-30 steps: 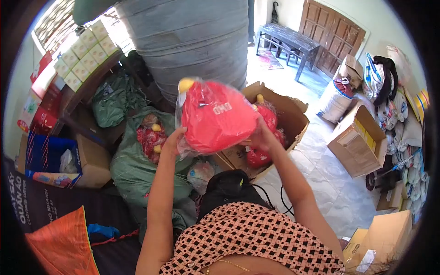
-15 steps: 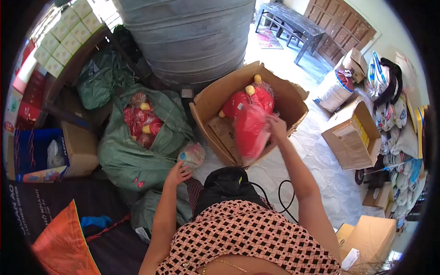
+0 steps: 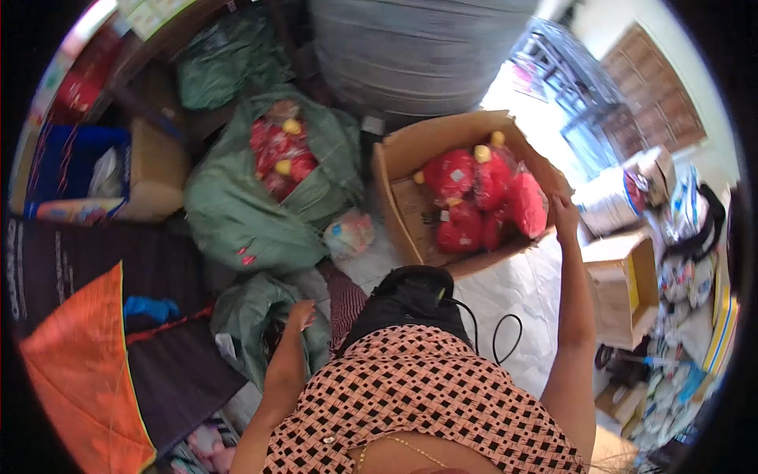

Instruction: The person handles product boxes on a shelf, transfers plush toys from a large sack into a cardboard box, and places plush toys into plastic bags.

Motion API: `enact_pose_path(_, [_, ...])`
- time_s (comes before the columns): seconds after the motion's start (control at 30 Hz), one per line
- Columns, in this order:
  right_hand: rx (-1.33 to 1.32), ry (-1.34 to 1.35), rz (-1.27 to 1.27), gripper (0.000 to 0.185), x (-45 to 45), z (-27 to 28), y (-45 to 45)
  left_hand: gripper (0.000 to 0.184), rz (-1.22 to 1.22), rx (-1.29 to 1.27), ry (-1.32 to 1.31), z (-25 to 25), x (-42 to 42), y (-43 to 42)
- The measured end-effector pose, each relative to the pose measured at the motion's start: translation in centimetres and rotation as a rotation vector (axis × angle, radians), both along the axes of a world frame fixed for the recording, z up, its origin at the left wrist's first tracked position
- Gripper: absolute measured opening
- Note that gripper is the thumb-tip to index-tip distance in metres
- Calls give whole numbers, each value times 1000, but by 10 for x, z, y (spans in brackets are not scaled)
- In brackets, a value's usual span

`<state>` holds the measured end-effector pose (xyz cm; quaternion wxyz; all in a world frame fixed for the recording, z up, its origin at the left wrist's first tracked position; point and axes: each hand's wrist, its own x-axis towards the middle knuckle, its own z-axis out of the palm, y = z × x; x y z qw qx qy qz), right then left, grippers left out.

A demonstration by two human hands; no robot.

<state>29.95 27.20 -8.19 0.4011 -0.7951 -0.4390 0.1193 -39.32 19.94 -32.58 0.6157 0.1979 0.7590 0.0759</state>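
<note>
Several red packages in clear plastic with yellow parts lie in the open cardboard box (image 3: 401, 213). One red package (image 3: 527, 204) rests at the box's right side. My right hand (image 3: 563, 212) is at the box's right edge beside that package; its fingers are too blurred to read. My left hand (image 3: 302, 314) hangs above a lower green bag (image 3: 245, 312), its fingers close together and small in view. Left of the box, a large green sack (image 3: 237, 205) stands open with more red packages (image 3: 280, 158) inside.
A small plastic-wrapped bundle (image 3: 350, 235) sits between sack and box. Behind stands a big grey wrapped cylinder (image 3: 418, 55). On the right are another cardboard box (image 3: 616, 292) and piled bags. An orange fabric piece (image 3: 95, 379) lies at lower left.
The red package left my right hand's hold and now lies in the box with the others. My right hand moved to the box's right edge. My left hand let go earlier and moved down.
</note>
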Motion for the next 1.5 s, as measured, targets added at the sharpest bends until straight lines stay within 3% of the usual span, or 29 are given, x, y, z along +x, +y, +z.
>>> enact_pose_path(0.07, [-74,-63,217,26,-6,-34,-4,39,21,18,-17,-2,11,-4])
enact_pose_path(0.1, [-335,93,294,22,-1,-52,-5,37,16,20,-26,-6,15,-5])
enact_pose_path(0.13, [-198,144,341,19,-1,-94,-10,35,4,7,-32,-5,21,-6])
enact_pose_path(0.2, [-392,-449,649,21,-22,-111,-15,33,-17,-13,-55,-6,32,-5])
enact_pose_path(0.23, [-381,-497,652,20,-42,-115,-21,34,2,-17,-72,-9,36,-8])
enact_pose_path(0.3, [-511,-400,788,21,-68,-129,-21,36,34,-20,-107,-17,35,-5])
enact_pose_path(0.33, [-567,-171,786,18,-57,-170,-25,38,46,71,-90,-18,33,1])
enact_pose_path(0.4, [-607,-382,860,15,-98,-161,-21,41,60,254,-51,-21,25,22])
enact_pose_path(0.47, [-493,-116,955,13,-140,-136,-12,42,111,585,234,-63,15,58])
enact_pose_path(0.5, [-551,-65,921,14,-146,-141,-11,43,130,743,382,-80,9,79])
enact_pose_path(0.57, [-731,-21,867,16,-148,-153,-15,42,216,702,236,-37,0,147])
enact_pose_path(0.7, [-874,86,644,20,-166,-151,-6,49,389,1015,93,-52,-13,288])
enact_pose_path(0.77, [-848,121,662,22,-197,-134,24,57,78,1048,616,24,-27,346])
enact_pose_path(0.87, [-955,-323,898,22,-242,-152,99,66,-69,1044,915,85,-55,410])
enact_pose_path(0.9, [-815,-230,944,21,-266,-164,127,67,-99,1036,942,102,-70,427])
enact_pose_path(0.93, [-672,-137,985,21,-289,-184,156,67,-131,1028,970,108,-84,441])
enact_pose_path(0.97, [-907,-302,994,24,-300,-230,189,67,-160,984,1028,100,-102,451])
enact_pose_path(1.0, [-702,-495,1251,29,-299,-292,214,67,-190,940,1087,87,-125,459])
enact_pose_path(1.03, [-817,-521,1143,31,-353,-285,261,67,-219,895,1146,71,-149,465])
enact_pose_path(1.07, [-762,-371,1208,33,-430,-226,305,65,-259,891,1110,52,-173,468])
enact_pose_path(1.1, [-623,-321,1250,37,-453,-264,334,63,-298,885,1073,30,-195,466])
enact_pose_path(1.13, [-581,-597,1377,30,-491,-272,365,60,-336,877,1036,18,-213,463])
enact_pose_path(1.17, [-380,-399,1219,25,-534,-267,383,55,-117,891,835,21,-226,459])
enact_pose_path(1.23, [-473,-781,1405,24,-601,-296,426,46,298,878,429,44,-254,449])
enact_pose_path(1.33, [57,-546,1465,32,-683,-366,455,38,1291,557,-89,87,-294,435])
enact_pose_path(1.37, [318,-442,1503,40,-716,-361,462,39,1319,587,-228,77,-307,425])
enact_pose_path(1.4, [-401,294,1371,41,-738,-353,467,41,1340,621,-373,58,-318,415])
enact_pose_path(1.43, [-804,974,923,42,-768,-312,466,42,1354,652,-524,35,-327,410])
enact_pose_path(1.5, [-941,1319,613,45,-806,-253,461,42,1321,624,-586,-21,-331,410])
